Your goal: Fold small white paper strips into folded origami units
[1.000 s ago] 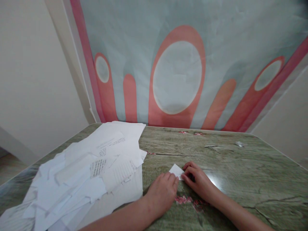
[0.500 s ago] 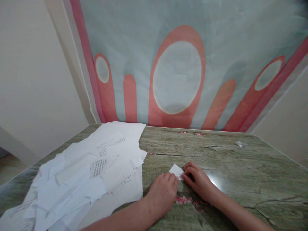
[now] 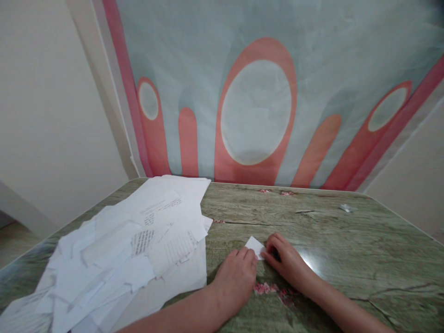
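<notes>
A small folded piece of white paper [image 3: 255, 245] lies on the green wood-grain table [image 3: 347, 249] in front of me. My left hand [image 3: 236, 279] rests on the table with its fingertips pressed on the paper's near left edge. My right hand [image 3: 286, 262] has curled fingers pinching the paper's right corner against the tabletop. Part of the paper is hidden under both sets of fingers.
A loose heap of white sheets and cut paper strips [image 3: 138, 249], some printed, covers the table's left half. A tiny scrap [image 3: 345, 208] lies far right. Worn pink patches [image 3: 267, 289] mark the near surface. A teal and pink patterned cloth [image 3: 256, 101] hangs behind.
Almost nothing differs. Both hands stay on the small paper, with only slight shifts of the fingers.
</notes>
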The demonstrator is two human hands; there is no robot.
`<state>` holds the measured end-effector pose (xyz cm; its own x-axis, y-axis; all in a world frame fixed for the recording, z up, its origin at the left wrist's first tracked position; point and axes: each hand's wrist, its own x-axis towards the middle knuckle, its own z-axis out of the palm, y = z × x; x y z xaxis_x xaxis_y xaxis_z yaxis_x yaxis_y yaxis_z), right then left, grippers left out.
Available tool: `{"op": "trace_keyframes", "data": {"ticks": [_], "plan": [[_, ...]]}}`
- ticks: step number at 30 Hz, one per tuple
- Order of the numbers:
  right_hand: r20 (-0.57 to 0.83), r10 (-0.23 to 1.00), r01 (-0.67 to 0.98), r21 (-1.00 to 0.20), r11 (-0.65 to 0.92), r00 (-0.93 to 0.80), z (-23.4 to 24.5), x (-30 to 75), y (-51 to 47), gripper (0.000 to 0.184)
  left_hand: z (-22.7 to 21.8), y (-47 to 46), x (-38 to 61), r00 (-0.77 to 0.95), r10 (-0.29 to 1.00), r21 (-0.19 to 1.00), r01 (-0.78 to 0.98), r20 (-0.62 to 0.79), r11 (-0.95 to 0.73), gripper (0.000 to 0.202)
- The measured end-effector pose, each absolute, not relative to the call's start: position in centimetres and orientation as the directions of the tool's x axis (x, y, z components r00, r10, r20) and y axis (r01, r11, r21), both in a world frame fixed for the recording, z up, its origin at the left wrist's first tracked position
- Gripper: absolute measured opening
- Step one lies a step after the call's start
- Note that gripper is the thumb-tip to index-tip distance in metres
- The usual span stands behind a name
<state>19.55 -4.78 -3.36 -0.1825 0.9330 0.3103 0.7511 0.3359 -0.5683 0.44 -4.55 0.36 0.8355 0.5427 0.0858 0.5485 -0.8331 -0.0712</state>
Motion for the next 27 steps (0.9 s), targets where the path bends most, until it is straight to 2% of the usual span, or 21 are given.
{"op": "trace_keyframes", "data": {"ticks": [9,13,18,27], "plan": [[0.352,0.922,0.755,-0.559,0.343,-0.159,-3.0,18.7,-5.4,0.005,0.0,-4.4,0.6,0.825,0.553,-0.034,0.56,0.119,-0.828,0.019],[0.369,0.918,0.799,-0.502,0.33,-0.147,-3.2,18.8,-5.5,0.013,0.1,-4.3,0.5,0.829,0.551,-0.026,0.556,0.099,-0.831,0.021],[0.346,0.934,0.88,-0.413,0.236,-0.088,-3.6,19.9,-5.3,0.024,0.3,-4.3,0.5,0.819,0.569,-0.005,0.571,0.075,-0.821,0.023],[0.296,0.953,0.904,-0.387,0.185,-0.068,-4.0,22.1,-5.2,0.032,0.8,-4.3,0.4,0.822,0.566,0.0,0.567,0.067,-0.824,0.025]]}}
